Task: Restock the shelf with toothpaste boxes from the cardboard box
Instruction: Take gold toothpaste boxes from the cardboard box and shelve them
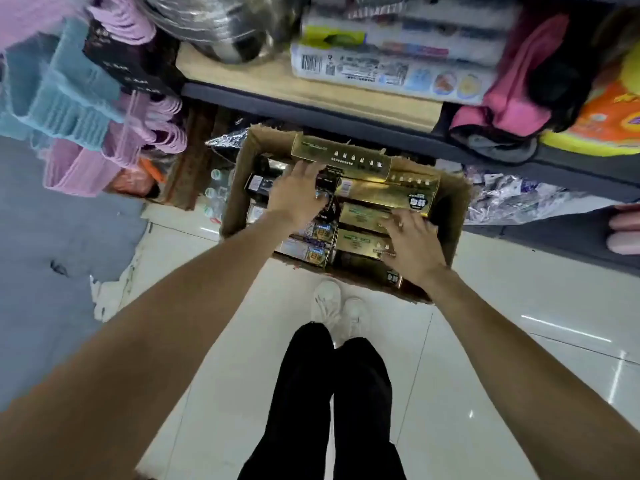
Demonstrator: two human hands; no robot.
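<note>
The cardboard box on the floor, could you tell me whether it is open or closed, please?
Open: the cardboard box shows its toothpaste boxes from above, and both hands reach inside.

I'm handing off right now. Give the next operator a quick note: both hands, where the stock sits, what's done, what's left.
Left hand: in the cardboard box, fingers over the dark toothpaste boxes; grip unclear.
Right hand: fingers spread, resting on the gold toothpaste boxes; nothing lifted.
The cardboard box sits on the floor below the shelf, still nearly full.
Done: nothing visibly shelved.
Left: lift boxes out and place them on the shelf.
</note>
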